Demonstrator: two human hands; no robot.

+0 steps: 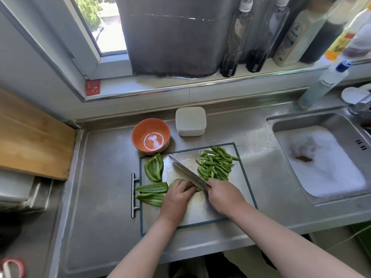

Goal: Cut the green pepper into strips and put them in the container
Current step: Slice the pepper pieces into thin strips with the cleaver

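On the steel cutting board [236, 201] my left hand [177, 194] presses a green pepper piece [176, 180] down with curled fingers; most of the piece is hidden beneath them. My right hand [221, 194] grips the handle of a knife [186, 172], whose blade lies across that piece and points to the far left. A pile of cut pepper strips [215, 164] lies at the board's far right. Three uncut pepper pieces sit on the left: one [154, 167] at the back, two [152, 187] [151, 198] nearer me. An empty orange bowl [150, 135] stands behind the board.
A white lidded box [190, 121] stands beside the bowl. The sink [321, 157] lies to the right, with a spray bottle [321, 83] behind it. Bottles line the windowsill. A wooden board [30, 137] leans at the left. The cutting board's handle [133, 194] sticks out leftward.
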